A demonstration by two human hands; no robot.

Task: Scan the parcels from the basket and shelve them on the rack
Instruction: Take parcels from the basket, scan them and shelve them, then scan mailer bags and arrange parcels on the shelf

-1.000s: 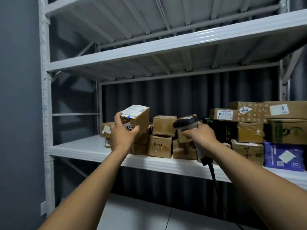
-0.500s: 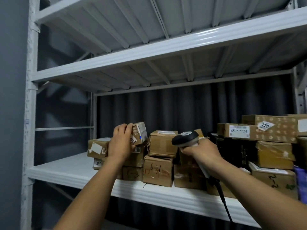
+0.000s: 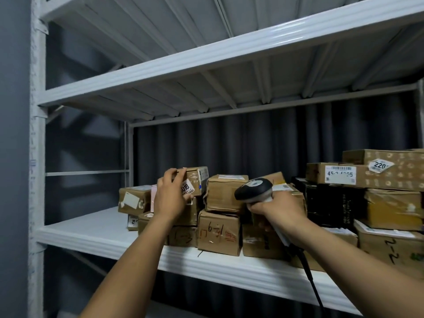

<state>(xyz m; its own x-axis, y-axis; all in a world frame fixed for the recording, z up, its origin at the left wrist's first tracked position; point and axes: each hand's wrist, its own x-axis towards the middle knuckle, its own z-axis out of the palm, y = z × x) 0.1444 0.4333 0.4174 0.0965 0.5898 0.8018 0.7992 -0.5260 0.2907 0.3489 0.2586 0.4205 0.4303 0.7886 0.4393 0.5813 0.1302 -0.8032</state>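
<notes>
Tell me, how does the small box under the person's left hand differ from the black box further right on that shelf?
The small box is brown cardboard; the black box is dark all over. The small box is much smaller and sits on top of other parcels, while the black box lies under a long cardboard parcel. The left hand grips the small box; nothing touches the black box's front. Both rest on the same white shelf.

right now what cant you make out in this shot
Head view only:
- Basket: out of frame.
- Whether the small parcel rests on the stack: left hand covers its near side.
- Scanner trigger: hidden by the right hand.
- Label on the long box: middle digits blurred.
- Right-hand boxes: cut off by the frame edge.
</notes>
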